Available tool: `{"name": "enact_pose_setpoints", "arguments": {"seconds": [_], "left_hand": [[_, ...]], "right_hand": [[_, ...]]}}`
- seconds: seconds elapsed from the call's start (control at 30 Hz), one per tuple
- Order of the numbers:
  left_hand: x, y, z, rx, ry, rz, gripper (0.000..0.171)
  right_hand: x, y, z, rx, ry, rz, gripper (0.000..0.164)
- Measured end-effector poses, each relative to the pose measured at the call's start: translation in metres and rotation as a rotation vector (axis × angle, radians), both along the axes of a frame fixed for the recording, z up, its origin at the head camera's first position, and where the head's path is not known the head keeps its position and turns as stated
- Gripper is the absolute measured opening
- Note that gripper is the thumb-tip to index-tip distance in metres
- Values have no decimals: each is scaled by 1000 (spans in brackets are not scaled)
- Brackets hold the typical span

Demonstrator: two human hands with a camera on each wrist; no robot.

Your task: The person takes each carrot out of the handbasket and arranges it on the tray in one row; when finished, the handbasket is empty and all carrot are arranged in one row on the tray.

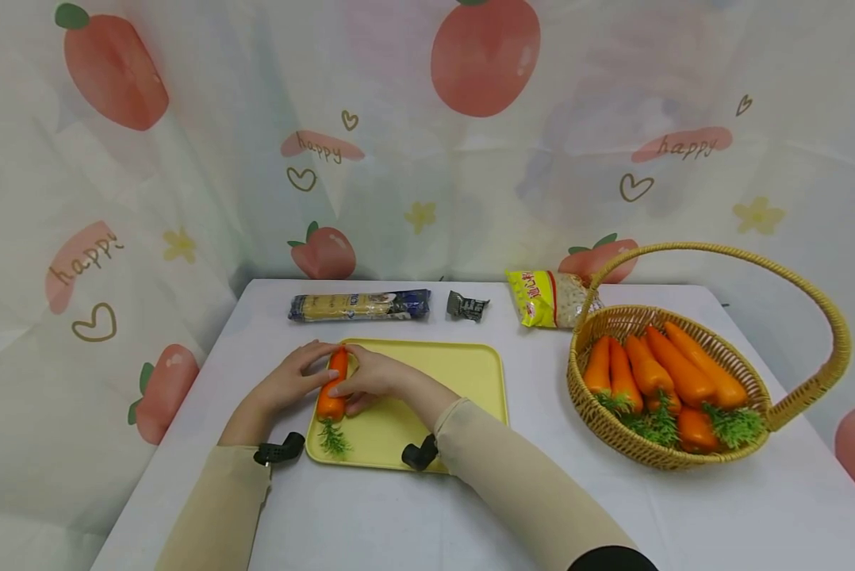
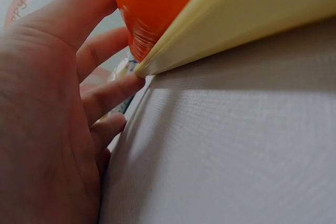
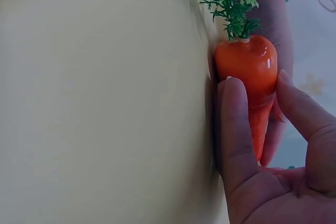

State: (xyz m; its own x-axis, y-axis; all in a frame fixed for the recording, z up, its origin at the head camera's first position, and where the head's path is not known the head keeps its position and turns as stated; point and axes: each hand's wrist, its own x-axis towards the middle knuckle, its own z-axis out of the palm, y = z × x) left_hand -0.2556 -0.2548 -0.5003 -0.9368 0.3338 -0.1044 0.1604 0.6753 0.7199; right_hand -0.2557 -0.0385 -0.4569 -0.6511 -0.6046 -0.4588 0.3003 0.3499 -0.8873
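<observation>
A toy carrot (image 1: pixel 331 396) with a green frilly top lies lengthwise at the left side of the yellow tray (image 1: pixel 463 365), its leaves toward the person. My right hand (image 1: pixel 373 373) holds it from the right, with thumb and finger on either side of its orange body (image 3: pixel 254 72) in the right wrist view. On the carrot's left, my left hand (image 1: pixel 295 381) touches it near the narrow end. The left wrist view shows the thumb and fairly straight fingers of this hand (image 2: pixel 47 93) against the carrot and tray edge.
To the right stands a wicker basket (image 1: pixel 592 436) with a tall handle, holding several carrots (image 1: pixel 677 365). Along the back of the white table lie a noodle pack (image 1: pixel 359 306), a small dark packet (image 1: pixel 466 306) and a yellow-and-clear bag (image 1: pixel 549 300). A patterned cloth hangs behind.
</observation>
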Motion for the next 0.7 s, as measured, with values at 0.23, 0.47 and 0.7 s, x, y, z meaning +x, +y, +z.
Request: {"name": "enact_pose_setpoints", "arguments": {"seconds": [0.23, 0.47, 0.7], "left_hand": [[0, -1, -1, 8, 7, -14, 59], [-3, -3, -4, 8, 79, -87, 52], [-3, -2, -6, -2, 65, -78, 53]], "right_hand": [[-1, -2, -4, 20, 31, -10, 107], [0, -2, -2, 31, 36, -18, 105], [-2, 7, 0, 46, 75, 15, 101]]}}
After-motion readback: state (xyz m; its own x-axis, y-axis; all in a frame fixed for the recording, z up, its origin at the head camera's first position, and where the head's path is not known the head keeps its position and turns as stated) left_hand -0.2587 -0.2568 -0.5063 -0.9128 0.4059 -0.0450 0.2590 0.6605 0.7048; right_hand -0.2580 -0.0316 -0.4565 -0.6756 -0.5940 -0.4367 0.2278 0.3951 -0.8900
